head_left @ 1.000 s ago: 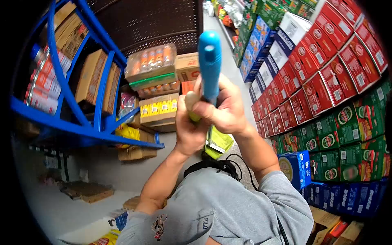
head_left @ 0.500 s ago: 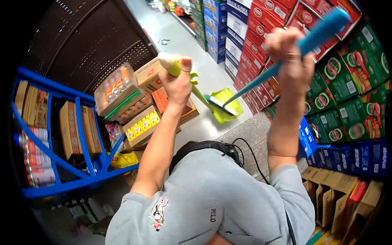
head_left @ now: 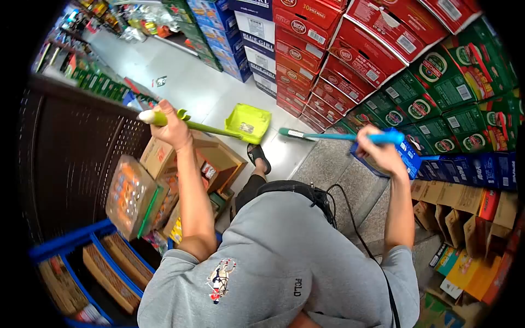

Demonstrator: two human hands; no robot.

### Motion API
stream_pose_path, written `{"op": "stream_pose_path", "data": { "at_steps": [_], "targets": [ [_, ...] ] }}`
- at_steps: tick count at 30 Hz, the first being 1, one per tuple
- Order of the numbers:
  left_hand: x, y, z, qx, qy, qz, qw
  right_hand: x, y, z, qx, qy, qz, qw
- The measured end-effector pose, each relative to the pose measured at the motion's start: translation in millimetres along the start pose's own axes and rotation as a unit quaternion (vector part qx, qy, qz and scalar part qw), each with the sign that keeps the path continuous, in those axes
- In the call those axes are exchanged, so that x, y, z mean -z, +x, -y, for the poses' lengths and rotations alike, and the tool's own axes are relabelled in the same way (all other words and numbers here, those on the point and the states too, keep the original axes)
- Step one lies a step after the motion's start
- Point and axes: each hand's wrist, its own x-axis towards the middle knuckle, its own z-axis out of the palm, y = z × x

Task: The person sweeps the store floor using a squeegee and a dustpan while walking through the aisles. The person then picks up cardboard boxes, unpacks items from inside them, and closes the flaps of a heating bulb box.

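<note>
My left hand (head_left: 175, 131) is wrapped round the upper end of the lime-green handle of a long-handled dustpan (head_left: 260, 116). Its pan lies on the pale floor with some small debris in it, just ahead of my sandalled foot (head_left: 258, 157). In my right hand (head_left: 378, 154) is the blue handle of a broom (head_left: 328, 136), closed in my fingers near the top end. The narrow broom head (head_left: 291, 133) points left, to the right of the pan and apart from it, beside the edge of the grey stone step.
Stacked red cartons (head_left: 306, 27) and green cartons (head_left: 421, 106) line the right. On the left stand a dark perforated panel (head_left: 65, 147), a plastic-wrapped pack (head_left: 131, 191) and a blue rack (head_left: 71, 240). A stone step (head_left: 328, 167) lies ahead right.
The broom has come off the dustpan and swung right and lower, now nearly level. My left hand has moved left with the dustpan handle, and the view has turned.
</note>
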Motion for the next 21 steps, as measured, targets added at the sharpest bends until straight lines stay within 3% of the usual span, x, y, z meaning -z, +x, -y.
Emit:
{"op": "stream_pose_path", "data": {
  "at_steps": [1,3,5,7,9,11,15,17,19,21],
  "targets": [
    [0,12,16,0.002,-0.005,0.01,1.0,-1,4,-12,0.016,-0.026,0.069,0.997],
    [-3,35,38,0.0,0.025,-0.003,1.0,-8,11,-7,-0.108,0.062,0.15,0.981],
    [-5,56,57,0.004,0.038,0.0,0.999,-18,11,-19,-0.207,0.349,0.199,0.892],
    [-6,83,77,-0.005,0.046,0.015,0.999,-22,19,-41,-0.369,0.421,0.165,0.812],
    [-2,108,104,-0.03,0.066,-0.007,0.997,-28,29,-77,-0.495,0.216,0.024,0.841],
    [-2,125,123,-0.011,0.054,-0.001,0.999,-28,37,-65,-0.465,0.184,0.086,0.861],
    [-27,156,124,0.039,0.084,-0.059,0.994,-38,43,-40,-0.492,0.162,0.073,0.853],
    [-24,170,133,0.016,0.083,-0.032,0.996,-35,43,-56,-0.542,0.264,0.052,0.796],
    [-29,179,130,0.009,0.106,-0.053,0.993,-38,37,-67,-0.544,0.284,0.041,0.788],
    [-26,186,130,0.01,0.103,-0.054,0.993,-48,39,-64,-0.518,0.077,0.146,0.84]
  ]
}}
